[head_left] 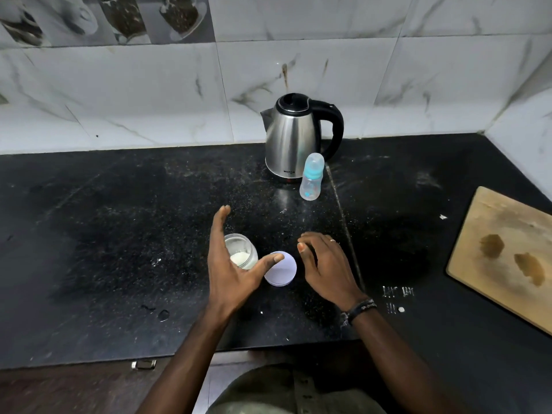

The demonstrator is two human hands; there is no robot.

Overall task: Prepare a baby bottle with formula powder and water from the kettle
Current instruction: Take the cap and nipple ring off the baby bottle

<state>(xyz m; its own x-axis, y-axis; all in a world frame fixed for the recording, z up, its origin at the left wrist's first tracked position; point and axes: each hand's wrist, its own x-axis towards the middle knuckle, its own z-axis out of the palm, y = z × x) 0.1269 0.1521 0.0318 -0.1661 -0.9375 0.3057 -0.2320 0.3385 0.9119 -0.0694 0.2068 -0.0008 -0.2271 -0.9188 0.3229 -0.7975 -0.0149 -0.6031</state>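
Note:
A small glass jar (242,251) with white formula powder stands open on the black counter. Its white round lid (283,269) lies flat just to the right of it. My left hand (230,264) hovers over the jar, fingers spread, thumb reaching above the lid, holding nothing. My right hand (324,261) rests palm down just right of the lid, fingers loosely curled, empty. Farther back stands a clear baby bottle (311,180) with a teal collar and cap on. A steel kettle (294,138) with a black handle and lid stands behind the bottle.
A wooden cutting board (504,252) lies at the right edge of the black granite counter (119,234). The marble-tiled wall (149,100) runs along the back and right. Powder specks and water drops dot the counter. A drawer handle (144,365) sits below the front edge.

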